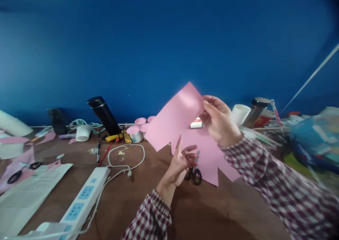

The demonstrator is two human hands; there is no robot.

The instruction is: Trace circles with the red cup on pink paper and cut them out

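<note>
- Brown wooden tabletop (217, 211) ran beneath a deep blue wall (159, 39), with clutter along the far edge.
- Right hand (218, 121), in a red-and-white checked sleeve, pinched the upper edge of a large pink paper sheet with jagged cut corners (177, 118) between thumb and fingers, holding it up off the table and tilted toward the wall.
- Left hand (182, 160), at about seven o'clock from the right one, was half open with the forefinger raised, its fingers close against the sheet's lower part; whether it gripped anything could not be told.
- Black-handled scissors (195, 173) showed just at four o'clock of the left hand, beside its fingertips and in front of the paper's lower edge; contact was unclear.
- At nine o'clock from the hands lay a looped white cable (137, 159) and, nearer, a white power strip with blue sockets (82, 197).
- At ten o'clock stood small pink-topped paper cups (136, 132), a yellow glue gun (118, 137) and a leaning black flask (104, 114).
- At two o'clock, past the right wrist, a white cup (240, 113) and a steel tumbler with a dark lid (255, 111) stood near the wall.
- Far at nine o'clock, a second pair of black scissors (22, 171) rested on pink scraps beside printed white sheets (29, 194).
</note>
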